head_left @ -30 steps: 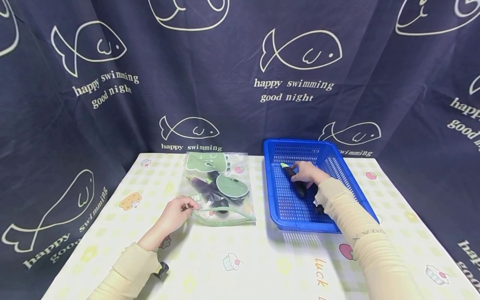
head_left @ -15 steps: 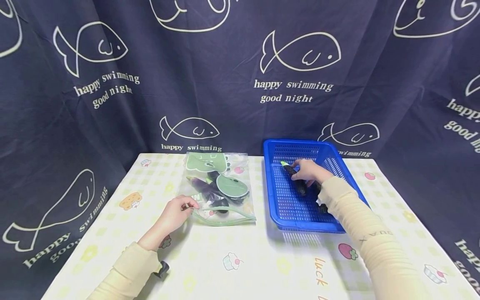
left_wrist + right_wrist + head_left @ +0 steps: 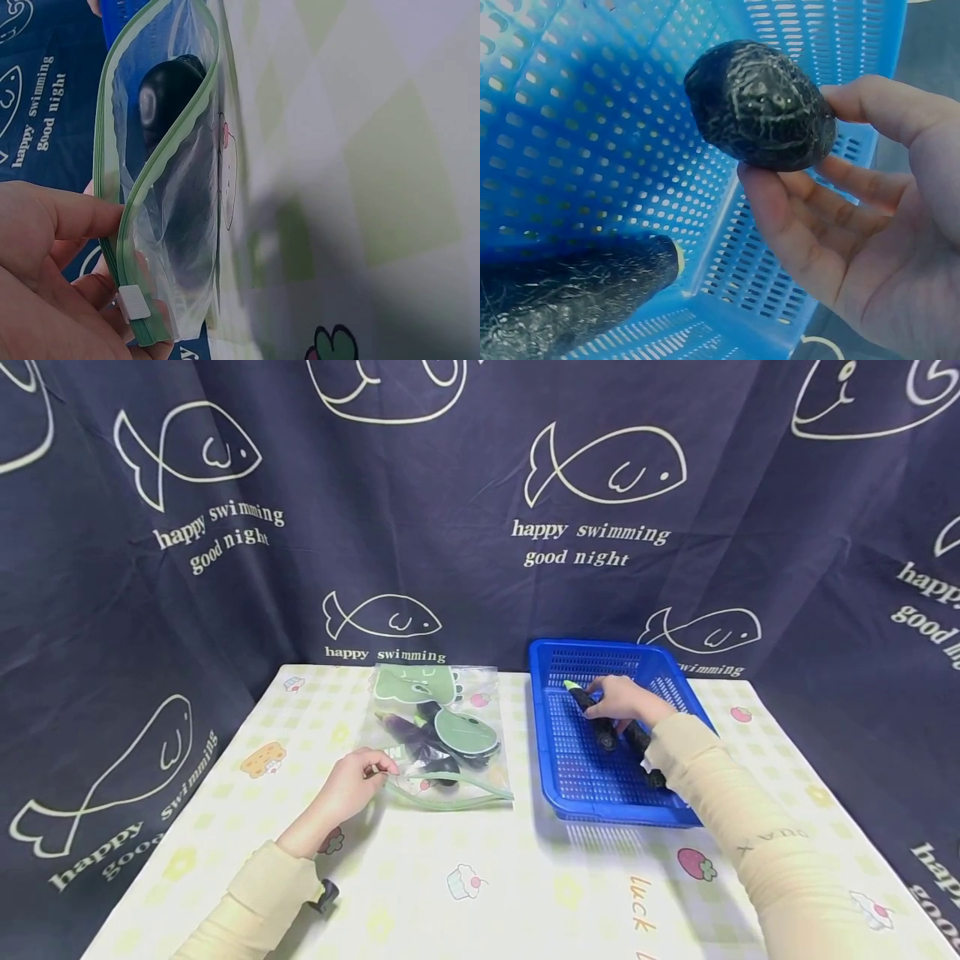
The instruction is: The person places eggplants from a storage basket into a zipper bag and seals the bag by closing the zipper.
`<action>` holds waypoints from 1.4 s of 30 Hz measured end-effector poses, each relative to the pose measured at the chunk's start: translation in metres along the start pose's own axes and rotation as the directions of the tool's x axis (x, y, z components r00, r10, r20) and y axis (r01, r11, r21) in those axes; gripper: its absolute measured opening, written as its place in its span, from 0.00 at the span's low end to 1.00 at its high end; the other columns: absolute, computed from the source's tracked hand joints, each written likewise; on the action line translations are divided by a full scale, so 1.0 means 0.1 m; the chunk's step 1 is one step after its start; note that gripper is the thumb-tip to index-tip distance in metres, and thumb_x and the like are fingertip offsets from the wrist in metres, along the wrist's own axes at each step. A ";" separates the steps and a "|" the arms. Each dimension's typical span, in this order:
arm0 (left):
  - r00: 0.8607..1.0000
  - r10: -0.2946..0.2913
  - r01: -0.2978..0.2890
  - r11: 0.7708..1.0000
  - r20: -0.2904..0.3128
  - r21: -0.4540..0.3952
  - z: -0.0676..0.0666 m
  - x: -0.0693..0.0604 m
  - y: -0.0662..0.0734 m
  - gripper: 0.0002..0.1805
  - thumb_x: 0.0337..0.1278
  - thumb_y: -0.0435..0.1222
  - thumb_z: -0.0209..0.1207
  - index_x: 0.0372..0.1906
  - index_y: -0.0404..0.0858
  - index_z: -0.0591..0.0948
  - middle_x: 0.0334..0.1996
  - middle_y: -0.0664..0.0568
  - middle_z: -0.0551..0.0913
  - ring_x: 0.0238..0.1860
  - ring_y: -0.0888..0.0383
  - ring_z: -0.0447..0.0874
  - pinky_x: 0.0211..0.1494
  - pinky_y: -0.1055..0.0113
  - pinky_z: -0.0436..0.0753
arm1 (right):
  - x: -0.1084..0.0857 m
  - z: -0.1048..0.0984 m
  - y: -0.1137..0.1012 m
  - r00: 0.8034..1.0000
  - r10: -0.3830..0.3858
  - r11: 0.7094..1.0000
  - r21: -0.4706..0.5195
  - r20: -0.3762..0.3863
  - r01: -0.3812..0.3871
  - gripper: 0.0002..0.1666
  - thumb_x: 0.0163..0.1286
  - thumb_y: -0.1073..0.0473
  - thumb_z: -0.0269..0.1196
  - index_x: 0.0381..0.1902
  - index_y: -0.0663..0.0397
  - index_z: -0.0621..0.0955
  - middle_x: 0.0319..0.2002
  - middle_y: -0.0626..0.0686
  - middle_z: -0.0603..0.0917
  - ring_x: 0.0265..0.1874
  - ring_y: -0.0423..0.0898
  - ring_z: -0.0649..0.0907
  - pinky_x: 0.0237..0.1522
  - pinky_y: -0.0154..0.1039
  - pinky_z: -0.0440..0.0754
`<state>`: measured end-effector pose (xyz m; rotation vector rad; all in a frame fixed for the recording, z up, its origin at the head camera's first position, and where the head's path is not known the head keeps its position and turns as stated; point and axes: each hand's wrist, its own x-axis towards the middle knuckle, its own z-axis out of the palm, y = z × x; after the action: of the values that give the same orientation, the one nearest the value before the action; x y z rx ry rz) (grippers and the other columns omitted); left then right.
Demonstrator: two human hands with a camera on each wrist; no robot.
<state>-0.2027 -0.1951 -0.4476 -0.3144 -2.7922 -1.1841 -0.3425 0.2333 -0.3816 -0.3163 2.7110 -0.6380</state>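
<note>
My left hand (image 3: 358,783) pinches the green-edged opening of a clear zip bag (image 3: 487,681) at its left corner; several dark eggplants (image 3: 405,729) lie inside. In the left wrist view the bag's mouth (image 3: 112,97) gapes, with a white slider (image 3: 133,302) beside the fingers of my left hand (image 3: 60,262). Over the blue basket (image 3: 551,777), my right hand (image 3: 626,700) grips a dark eggplant with a green tip (image 3: 592,714). The right wrist view shows thumb and fingers of my right hand (image 3: 862,195) around its wrinkled end (image 3: 761,105). Another dark eggplant (image 3: 577,292) lies in the basket.
The basket stands at the back right of the patterned tablecloth (image 3: 405,877), to the right of the bag. Behind the table hangs a dark blue curtain (image 3: 465,585) with fish drawings.
My right hand and the eggplant it grips have shifted very slightly, and more of the other eggplant in the basket shows beneath my sleeve. The left hand keeps its hold on the bag.
</note>
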 end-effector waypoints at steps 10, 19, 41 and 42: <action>1.000 0.022 -0.022 1.000 -0.014 -0.011 0.01 -0.02 0.01 0.11 0.47 0.23 0.58 0.29 0.43 0.83 0.30 0.51 0.79 0.29 0.58 0.70 0.33 0.66 0.71 | -0.09 -0.07 -0.14 1.000 -0.016 0.999 -0.028 -0.014 0.015 0.36 0.58 0.57 0.65 0.61 0.69 0.68 0.41 0.69 0.79 0.23 0.49 0.83 0.22 0.43 0.83; 1.000 0.022 -0.022 1.000 -0.002 0.002 -0.01 -0.01 0.01 0.11 0.49 0.24 0.58 0.29 0.43 0.83 0.30 0.51 0.79 0.28 0.59 0.69 0.32 0.68 0.71 | -0.20 -0.12 -0.26 1.000 -0.009 0.999 -0.034 -0.021 0.009 0.36 0.59 0.57 0.65 0.61 0.69 0.68 0.51 0.73 0.74 0.25 0.50 0.84 0.23 0.42 0.83; 1.000 -0.007 0.007 1.000 0.003 0.013 0.00 0.00 0.01 0.11 0.48 0.24 0.58 0.29 0.43 0.83 0.30 0.51 0.78 0.29 0.58 0.69 0.34 0.67 0.70 | -0.38 -0.13 -0.59 0.999 -0.006 0.998 -0.059 -0.051 0.003 0.35 0.61 0.56 0.64 0.62 0.68 0.68 0.44 0.69 0.80 0.21 0.47 0.83 0.20 0.39 0.82; 1.000 -0.007 0.006 1.000 0.003 0.015 0.00 0.00 0.00 0.10 0.48 0.24 0.58 0.29 0.42 0.83 0.30 0.51 0.78 0.29 0.59 0.69 0.34 0.67 0.70 | -0.39 -0.13 -0.60 0.999 -0.003 0.998 -0.057 -0.047 0.001 0.35 0.61 0.56 0.63 0.62 0.68 0.68 0.45 0.69 0.80 0.23 0.48 0.84 0.21 0.39 0.82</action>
<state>-0.2027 -0.1947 -0.4475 -0.3066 -2.8057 -1.1645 -0.3034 0.1969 -0.3325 -0.3217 2.7785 -0.5771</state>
